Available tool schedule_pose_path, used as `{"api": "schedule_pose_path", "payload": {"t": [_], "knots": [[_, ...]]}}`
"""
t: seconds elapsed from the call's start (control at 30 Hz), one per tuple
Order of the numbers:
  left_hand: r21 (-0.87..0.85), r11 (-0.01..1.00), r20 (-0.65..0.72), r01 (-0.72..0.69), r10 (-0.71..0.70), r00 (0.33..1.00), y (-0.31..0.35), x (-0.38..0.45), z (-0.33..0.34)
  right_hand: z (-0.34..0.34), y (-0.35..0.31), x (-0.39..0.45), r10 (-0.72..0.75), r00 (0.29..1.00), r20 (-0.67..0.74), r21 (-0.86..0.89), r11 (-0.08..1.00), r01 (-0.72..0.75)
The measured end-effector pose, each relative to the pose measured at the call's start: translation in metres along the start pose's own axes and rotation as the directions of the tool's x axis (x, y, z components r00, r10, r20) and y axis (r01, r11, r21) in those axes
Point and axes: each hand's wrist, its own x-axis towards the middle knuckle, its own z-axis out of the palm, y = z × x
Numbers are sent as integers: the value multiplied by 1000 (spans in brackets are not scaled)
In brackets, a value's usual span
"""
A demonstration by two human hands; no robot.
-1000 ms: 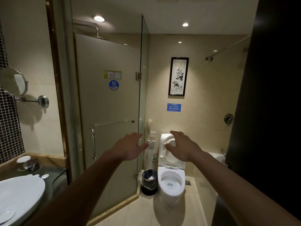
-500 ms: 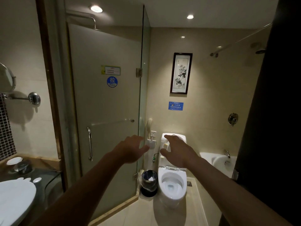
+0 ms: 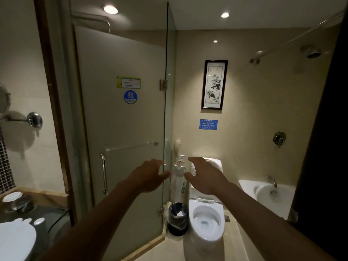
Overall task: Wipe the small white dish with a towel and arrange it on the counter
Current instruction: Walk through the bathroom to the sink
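Observation:
The small white dish (image 3: 12, 196) sits at the far left on the dark counter (image 3: 45, 219), beside a glass object. Both my arms reach forward at chest height in the middle of the bathroom, far from the dish. My left hand (image 3: 150, 174) is open, palm down, in front of the glass shower door. My right hand (image 3: 205, 176) is open too, fingers spread, in front of the toilet tank. Neither hand holds anything. No towel is in view.
A white basin (image 3: 15, 240) fills the lower left corner. The glass shower door (image 3: 120, 129) with its handle stands ahead. A waste bin (image 3: 178, 215), an open toilet (image 3: 207, 221) and a bathtub (image 3: 267, 193) lie ahead right. A dark door edge (image 3: 325, 147) bounds the right.
The view has swung to the right, so the counter and basin slid toward the left edge and the bathtub came into sight. Both hands stay open and extended.

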Motion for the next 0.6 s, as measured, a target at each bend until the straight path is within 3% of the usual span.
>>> {"api": "schedule_pose_path", "payload": {"t": [0.6], "knots": [[32, 999, 33, 37, -38, 999, -30, 82, 34, 25, 36, 79, -43, 998, 51, -57, 997, 46]]}}
